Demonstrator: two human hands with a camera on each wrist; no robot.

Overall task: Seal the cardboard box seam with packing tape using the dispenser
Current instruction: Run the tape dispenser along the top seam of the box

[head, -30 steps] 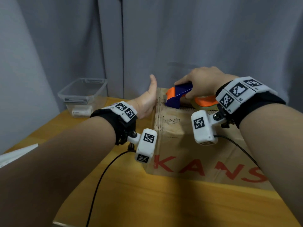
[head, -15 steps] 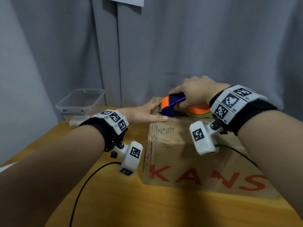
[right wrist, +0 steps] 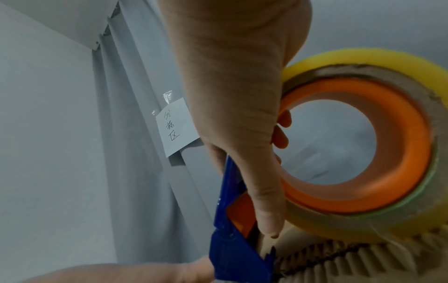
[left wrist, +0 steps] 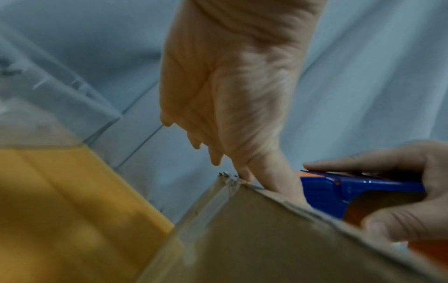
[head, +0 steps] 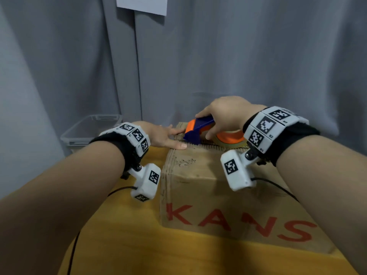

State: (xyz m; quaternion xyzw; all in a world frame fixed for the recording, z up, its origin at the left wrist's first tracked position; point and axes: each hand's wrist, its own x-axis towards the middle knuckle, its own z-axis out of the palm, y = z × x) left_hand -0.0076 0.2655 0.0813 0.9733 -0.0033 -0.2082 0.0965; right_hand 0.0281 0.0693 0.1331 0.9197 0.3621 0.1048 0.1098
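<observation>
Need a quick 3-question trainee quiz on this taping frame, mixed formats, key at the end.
1. True or false: the right hand grips the tape dispenser on top of the cardboard box.
2. Multiple choice: where is the left hand? A) flat on the table B) fingers laid on the box's top left edge, beside the dispenser's nose C) inside the clear plastic bin
3. Fill in: the red letters visible on the box's front face read ____.

Key:
1. True
2. B
3. KANS
</observation>
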